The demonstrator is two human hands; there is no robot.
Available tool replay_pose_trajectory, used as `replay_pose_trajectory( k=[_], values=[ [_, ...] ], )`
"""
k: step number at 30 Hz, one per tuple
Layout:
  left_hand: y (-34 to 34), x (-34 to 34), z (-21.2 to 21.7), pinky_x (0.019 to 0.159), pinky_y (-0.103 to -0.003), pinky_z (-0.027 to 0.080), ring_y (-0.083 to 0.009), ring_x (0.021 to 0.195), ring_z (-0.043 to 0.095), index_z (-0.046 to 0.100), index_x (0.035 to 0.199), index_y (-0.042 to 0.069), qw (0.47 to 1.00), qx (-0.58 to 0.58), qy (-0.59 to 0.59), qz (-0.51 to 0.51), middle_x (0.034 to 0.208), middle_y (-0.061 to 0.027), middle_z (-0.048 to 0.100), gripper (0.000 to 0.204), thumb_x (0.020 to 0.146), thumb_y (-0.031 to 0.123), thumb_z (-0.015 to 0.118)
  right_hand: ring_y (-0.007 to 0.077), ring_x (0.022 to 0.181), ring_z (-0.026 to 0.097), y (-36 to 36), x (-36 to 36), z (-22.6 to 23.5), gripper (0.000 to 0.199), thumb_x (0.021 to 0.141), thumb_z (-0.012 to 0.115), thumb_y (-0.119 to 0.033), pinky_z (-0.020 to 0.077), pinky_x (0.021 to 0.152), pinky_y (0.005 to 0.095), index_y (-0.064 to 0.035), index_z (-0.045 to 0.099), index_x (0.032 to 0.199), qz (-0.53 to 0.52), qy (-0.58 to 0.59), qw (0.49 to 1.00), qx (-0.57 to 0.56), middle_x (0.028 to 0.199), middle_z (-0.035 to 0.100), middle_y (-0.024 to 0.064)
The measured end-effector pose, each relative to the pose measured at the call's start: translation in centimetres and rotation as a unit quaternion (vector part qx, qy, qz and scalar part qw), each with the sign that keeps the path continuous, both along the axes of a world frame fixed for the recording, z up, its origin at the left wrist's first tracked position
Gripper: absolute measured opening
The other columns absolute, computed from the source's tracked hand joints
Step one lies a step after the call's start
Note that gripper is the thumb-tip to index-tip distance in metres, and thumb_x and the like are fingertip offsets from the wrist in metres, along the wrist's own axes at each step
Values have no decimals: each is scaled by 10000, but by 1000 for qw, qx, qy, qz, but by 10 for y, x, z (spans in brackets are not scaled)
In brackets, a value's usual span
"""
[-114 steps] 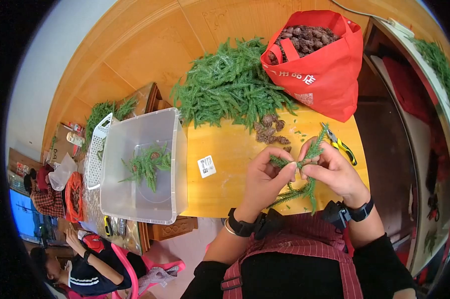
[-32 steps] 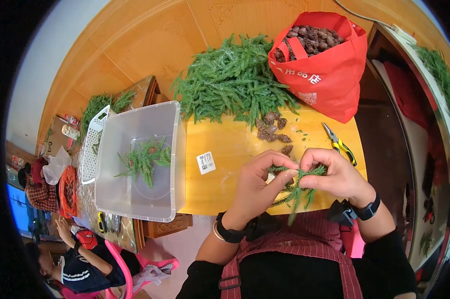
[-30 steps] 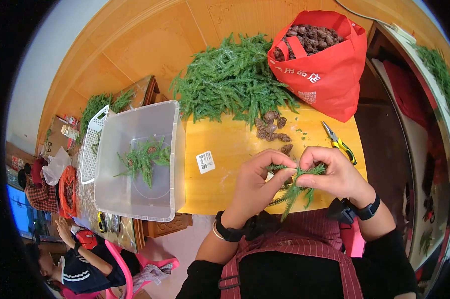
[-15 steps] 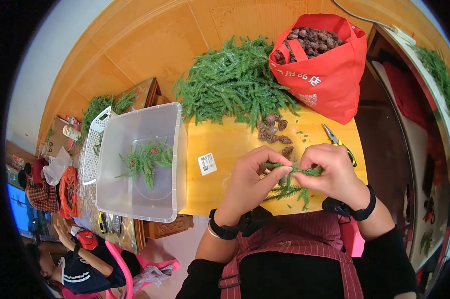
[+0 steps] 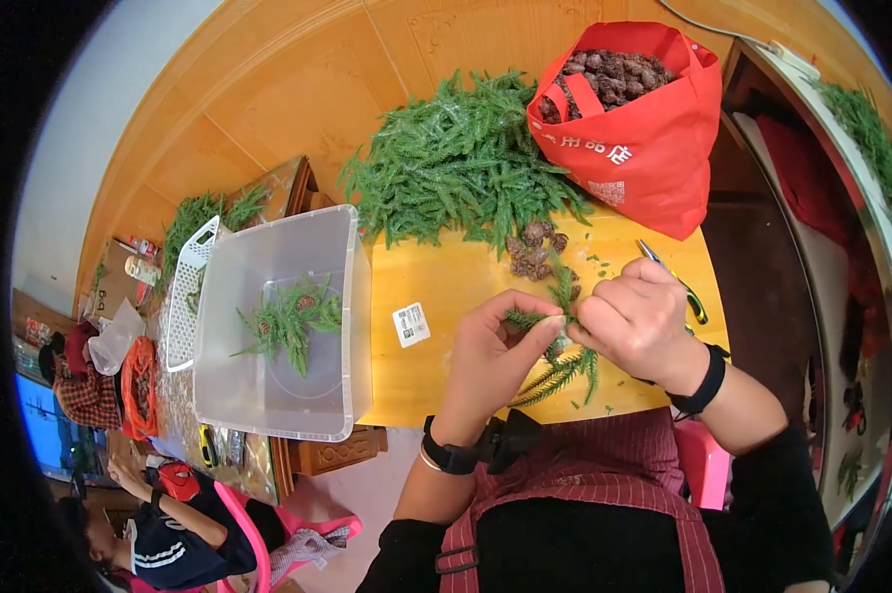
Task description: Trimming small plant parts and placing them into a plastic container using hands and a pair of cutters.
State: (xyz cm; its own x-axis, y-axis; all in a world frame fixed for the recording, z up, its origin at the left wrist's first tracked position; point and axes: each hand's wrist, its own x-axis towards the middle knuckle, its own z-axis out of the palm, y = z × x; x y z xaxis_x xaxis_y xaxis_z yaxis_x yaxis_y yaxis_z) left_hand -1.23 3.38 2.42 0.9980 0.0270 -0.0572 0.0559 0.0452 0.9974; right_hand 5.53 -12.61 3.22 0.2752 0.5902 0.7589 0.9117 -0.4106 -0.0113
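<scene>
Both hands, left hand (image 5: 493, 348) and right hand (image 5: 636, 321), pinch evergreen sprig bundle (image 5: 562, 348) above yellow worktop (image 5: 436, 371). Sprigs look light, springy, prickly; best gripped at gathered stems, near small cone.

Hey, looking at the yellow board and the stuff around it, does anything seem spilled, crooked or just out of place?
Little stands out. Small green bits lie scattered on the yellow board near the pine cones, and a white sticker sits askew on the board. Both hands grip a green sprig tidily.
</scene>
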Motion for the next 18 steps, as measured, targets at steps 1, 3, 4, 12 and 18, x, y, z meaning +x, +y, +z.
replay_pose_trajectory(
  k=[1,3,4,12,18],
  values=[
    [-1,-1,0,603,-192,460,-86,688,575,567,883,-19,1000,-15,-18,17,810,-48,592,100,789,-3,598,166,439,463,3,0,1,238,493,685,-155,367,502,277,-96,468,571,0,-1,1000,0,508,423,14],
    [-3,-1,-2,608,-196,465,-89,701,578,565,887,-23,998,-30,-36,32,821,-52,593,101,791,-7,593,172,453,466,7,0,3,232,504,684,-148,368,508,278,-95,468,571,-9,-1,1000,22,512,421,17],
    [-6,1,-4,612,-197,468,-89,713,579,563,892,-26,995,-38,-72,65,838,-52,589,106,790,-14,590,172,453,466,8,0,4,232,504,684,-148,368,508,278,-95,468,571,-10,-1,1000,22,512,421,17],
    [-5,-1,-18,618,-195,470,-95,742,579,547,926,-30,985,45,-155,59,892,-44,564,143,788,-40,582,174,518,509,-4,-4,2,217,597,687,-173,373,531,285,-103,494,668,-25,77,997,0,573,443,22],
    [-6,-1,-18,649,-203,417,-85,771,528,563,911,-9,993,-47,-103,39,872,-55,550,139,776,-19,594,192,597,538,-6,-5,-1,206,586,700,-99,402,611,271,-76,523,689,17,196,980,31,651,547,29]
  ],
)
